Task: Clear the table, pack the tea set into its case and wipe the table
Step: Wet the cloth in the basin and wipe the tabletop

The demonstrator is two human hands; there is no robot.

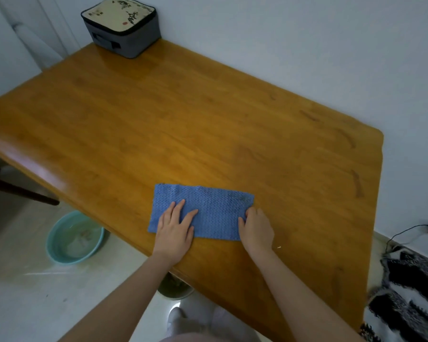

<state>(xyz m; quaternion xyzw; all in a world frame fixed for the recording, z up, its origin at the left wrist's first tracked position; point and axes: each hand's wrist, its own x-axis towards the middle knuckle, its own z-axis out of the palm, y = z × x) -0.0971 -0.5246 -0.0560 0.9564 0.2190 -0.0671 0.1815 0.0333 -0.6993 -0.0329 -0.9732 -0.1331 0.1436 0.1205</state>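
Head view, looking down over the table (208, 114); wood top, glossy.

Cloth (210, 208): blue, textured, folded to a long rectangle. It lies flat on the table near the front edge, long side running left to right.

Left hand (176, 228): palm down on the cloth's left half. Fingers straight and spread, pointing away from the body, thumb out to the right. It grips nothing and presses flat. The wrist crosses the table's front edge; the forearm is bare and runs back toward the lower left.

Right hand (256, 227): at the cloth's right end, knuckles up. Fingers are bent down onto the short edge and the fabric is slightly rumpled there, so it seems to be holding that edge, though the fingertips are hidden under the hand. The heel of the hand sits on bare wood just beside the cloth. The forearm is bare and angles back to the lower right, over the table.

Both hands are on the same cloth, well apart, one at each end.

Case (121, 28): grey, square, with a cream printed lid. It is closed and sits on the far left corner of the table, against the wall.

Floor: a teal basin (59, 255) holding water, left of the table. A black-and-white rug (410, 292) lies to the right. A dim round bin (176, 290) sits under the table edge.
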